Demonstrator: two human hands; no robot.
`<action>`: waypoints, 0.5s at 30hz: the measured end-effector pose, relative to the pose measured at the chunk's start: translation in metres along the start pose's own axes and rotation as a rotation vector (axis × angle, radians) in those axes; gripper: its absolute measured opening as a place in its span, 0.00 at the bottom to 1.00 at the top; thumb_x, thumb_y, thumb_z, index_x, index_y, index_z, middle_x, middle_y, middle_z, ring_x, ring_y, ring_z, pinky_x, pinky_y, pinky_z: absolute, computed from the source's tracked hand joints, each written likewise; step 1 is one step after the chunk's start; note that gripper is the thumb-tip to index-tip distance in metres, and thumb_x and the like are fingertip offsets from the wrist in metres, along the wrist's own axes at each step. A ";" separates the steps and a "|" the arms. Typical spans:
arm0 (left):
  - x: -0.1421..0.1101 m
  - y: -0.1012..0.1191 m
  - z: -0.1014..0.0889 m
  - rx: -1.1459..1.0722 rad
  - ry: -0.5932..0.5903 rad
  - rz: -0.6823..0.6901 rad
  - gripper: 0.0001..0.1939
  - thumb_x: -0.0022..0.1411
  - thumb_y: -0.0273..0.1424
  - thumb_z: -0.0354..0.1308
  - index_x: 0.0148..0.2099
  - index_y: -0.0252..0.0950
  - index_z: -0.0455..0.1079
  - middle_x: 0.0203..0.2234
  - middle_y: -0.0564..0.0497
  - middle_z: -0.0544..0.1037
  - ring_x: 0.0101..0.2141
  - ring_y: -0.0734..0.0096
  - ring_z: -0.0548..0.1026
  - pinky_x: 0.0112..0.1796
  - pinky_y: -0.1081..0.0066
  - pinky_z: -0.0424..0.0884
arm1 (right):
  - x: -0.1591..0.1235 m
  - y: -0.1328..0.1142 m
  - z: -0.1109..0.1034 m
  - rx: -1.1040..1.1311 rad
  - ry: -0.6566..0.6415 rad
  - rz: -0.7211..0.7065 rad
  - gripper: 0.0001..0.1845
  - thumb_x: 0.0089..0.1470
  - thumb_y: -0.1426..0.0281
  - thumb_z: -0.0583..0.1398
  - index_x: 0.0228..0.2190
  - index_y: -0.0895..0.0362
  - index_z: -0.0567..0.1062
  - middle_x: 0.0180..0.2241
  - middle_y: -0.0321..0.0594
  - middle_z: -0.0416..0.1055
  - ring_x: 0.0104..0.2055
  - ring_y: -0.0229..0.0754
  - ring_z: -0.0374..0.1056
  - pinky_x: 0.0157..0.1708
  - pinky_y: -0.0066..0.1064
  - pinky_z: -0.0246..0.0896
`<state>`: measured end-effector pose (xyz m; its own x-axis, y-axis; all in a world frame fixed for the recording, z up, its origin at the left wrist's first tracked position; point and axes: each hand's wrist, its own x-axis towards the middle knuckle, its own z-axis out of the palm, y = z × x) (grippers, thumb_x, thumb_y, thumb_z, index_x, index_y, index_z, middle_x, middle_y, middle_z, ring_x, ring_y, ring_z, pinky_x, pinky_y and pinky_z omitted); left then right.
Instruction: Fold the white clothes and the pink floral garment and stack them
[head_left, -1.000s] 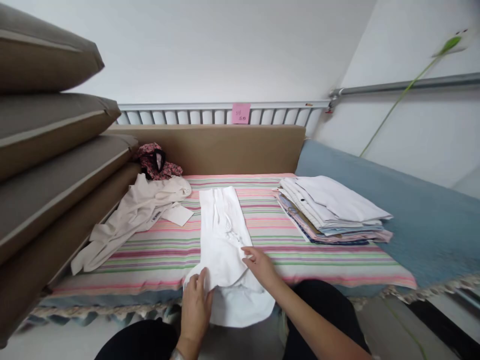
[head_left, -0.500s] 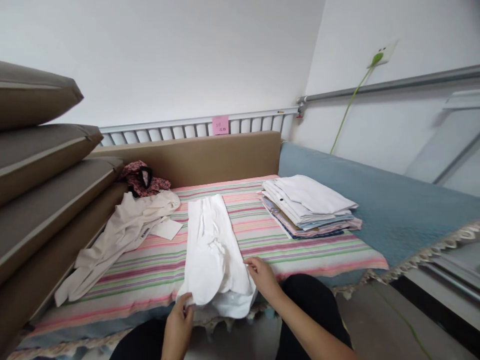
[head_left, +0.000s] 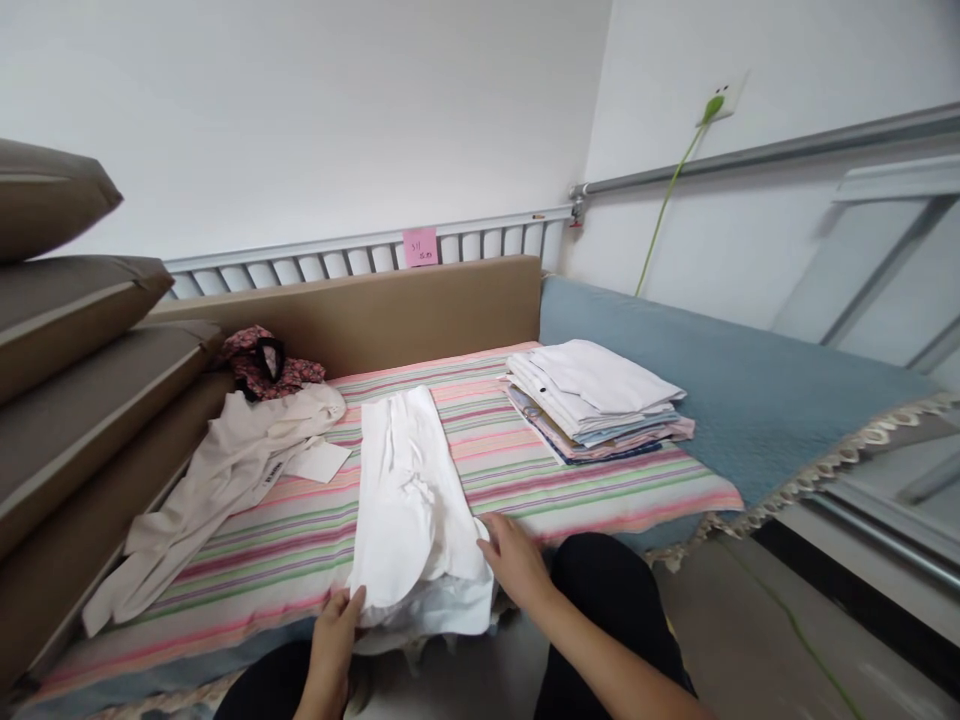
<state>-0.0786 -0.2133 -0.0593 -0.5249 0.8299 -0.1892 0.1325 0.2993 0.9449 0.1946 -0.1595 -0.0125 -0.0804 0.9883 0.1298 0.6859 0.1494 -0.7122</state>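
A white shirt [head_left: 397, 500], folded into a long strip, lies in front of me with its rounded hem over the near edge of the bed. My left hand [head_left: 334, 632] pinches the left side of the shirt close to the hem. On the opposite side, my right hand [head_left: 516, 562] has its thumb and fingers closed on the shirt's right edge. A stack of folded shirts [head_left: 600, 395], a white one on top, sits to the right. Spread out on the left is a cream garment [head_left: 217, 470] with a white tag [head_left: 319, 460].
Striped cloth [head_left: 540, 490] covers the bed. Brown cushions [head_left: 75, 400] are piled high at the left, beside a bunched floral garment [head_left: 274, 368]. A brown padded board [head_left: 405, 310] runs along the back, and a blue-covered edge [head_left: 675, 350] borders the right.
The view has shifted slightly, so most things sit further left. My hands stay at the two sides of the white shirt, and its hem is pulled a little straighter.
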 end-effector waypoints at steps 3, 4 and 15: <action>0.003 0.001 -0.003 -0.142 -0.092 -0.121 0.29 0.33 0.54 0.63 0.27 0.33 0.67 0.19 0.54 0.69 0.23 0.70 0.67 0.25 0.68 0.67 | -0.014 -0.006 0.003 -0.199 -0.067 -0.216 0.33 0.45 0.72 0.60 0.55 0.53 0.63 0.61 0.46 0.53 0.62 0.52 0.48 0.59 0.44 0.44; 0.003 0.002 -0.004 -0.158 -0.109 -0.146 0.29 0.31 0.52 0.64 0.28 0.32 0.68 0.20 0.53 0.69 0.24 0.70 0.67 0.26 0.68 0.68 | -0.017 -0.007 0.008 -0.245 -0.108 -0.248 0.36 0.44 0.73 0.60 0.56 0.51 0.62 0.64 0.44 0.47 0.64 0.53 0.43 0.60 0.45 0.41; -0.015 0.022 -0.005 -0.197 -0.124 -0.178 0.26 0.35 0.47 0.66 0.30 0.32 0.69 0.17 0.57 0.68 0.18 0.79 0.65 0.24 0.74 0.65 | -0.009 -0.003 0.013 -0.340 0.065 -0.457 0.09 0.52 0.76 0.55 0.35 0.55 0.73 0.49 0.41 0.68 0.52 0.47 0.58 0.57 0.43 0.42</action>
<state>-0.0714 -0.2216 -0.0341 -0.4169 0.8273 -0.3765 -0.1243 0.3584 0.9253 0.1839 -0.1688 -0.0206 -0.3862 0.8200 0.4224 0.7868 0.5318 -0.3132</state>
